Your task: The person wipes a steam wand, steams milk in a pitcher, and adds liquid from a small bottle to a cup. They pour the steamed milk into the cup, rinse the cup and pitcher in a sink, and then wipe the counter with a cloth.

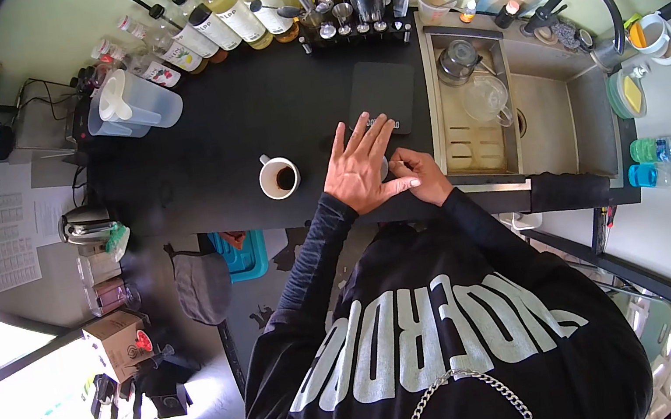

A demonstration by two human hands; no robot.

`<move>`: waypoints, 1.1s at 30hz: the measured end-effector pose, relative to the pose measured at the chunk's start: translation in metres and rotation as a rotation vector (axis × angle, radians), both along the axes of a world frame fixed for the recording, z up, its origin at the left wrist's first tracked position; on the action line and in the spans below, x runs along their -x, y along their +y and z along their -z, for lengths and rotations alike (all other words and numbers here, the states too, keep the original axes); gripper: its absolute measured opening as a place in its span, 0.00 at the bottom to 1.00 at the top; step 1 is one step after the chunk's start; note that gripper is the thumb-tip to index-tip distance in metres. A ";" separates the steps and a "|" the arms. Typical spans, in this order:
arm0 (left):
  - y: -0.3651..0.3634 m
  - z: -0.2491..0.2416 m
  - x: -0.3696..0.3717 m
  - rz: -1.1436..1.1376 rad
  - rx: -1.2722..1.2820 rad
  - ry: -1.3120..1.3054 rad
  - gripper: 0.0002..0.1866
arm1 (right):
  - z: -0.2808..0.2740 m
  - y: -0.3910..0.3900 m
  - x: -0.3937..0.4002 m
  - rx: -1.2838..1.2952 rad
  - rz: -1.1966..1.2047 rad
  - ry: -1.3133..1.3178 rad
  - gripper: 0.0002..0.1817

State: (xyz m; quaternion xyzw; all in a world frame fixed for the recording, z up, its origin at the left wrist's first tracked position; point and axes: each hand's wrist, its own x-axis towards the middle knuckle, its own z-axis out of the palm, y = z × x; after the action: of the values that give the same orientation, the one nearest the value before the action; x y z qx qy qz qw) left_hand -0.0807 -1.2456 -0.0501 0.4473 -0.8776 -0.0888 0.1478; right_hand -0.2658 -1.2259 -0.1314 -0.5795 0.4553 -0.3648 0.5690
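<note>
My left hand (358, 172) is palm down with its fingers spread, and its fingertips reach the front edge of the black scale (383, 90). Close beside it, my right hand (425, 177) has curled fingers at a small, pale, rounded object (385, 169), mostly hidden between the two hands. The left thumb reaches across to the right fingers. To the left on the dark counter (211, 155) stands a white cup (268, 187) with dark liquid in the bottom and its handle toward the upper left.
Syrup bottles (237, 20) and a rack of bar tools (356, 37) line the back. Plastic pitchers (136, 105) stand at the back left. On the right is a sink (555, 115) with a black tap (619, 20) and glass vessels (484, 98).
</note>
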 end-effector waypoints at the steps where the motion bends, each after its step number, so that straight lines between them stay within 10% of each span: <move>1: 0.000 -0.001 0.000 -0.001 -0.004 0.002 0.59 | 0.000 0.000 0.000 0.013 0.002 -0.002 0.10; 33: 0.005 -0.002 -0.006 -0.015 -0.015 0.039 0.62 | 0.008 -0.007 -0.007 0.040 0.037 -0.030 0.09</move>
State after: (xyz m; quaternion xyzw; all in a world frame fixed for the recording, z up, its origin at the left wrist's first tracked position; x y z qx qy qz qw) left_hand -0.0746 -1.2402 -0.0485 0.4530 -0.8705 -0.1031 0.1623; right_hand -0.2590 -1.2329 -0.1390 -0.5767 0.4500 -0.3932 0.5571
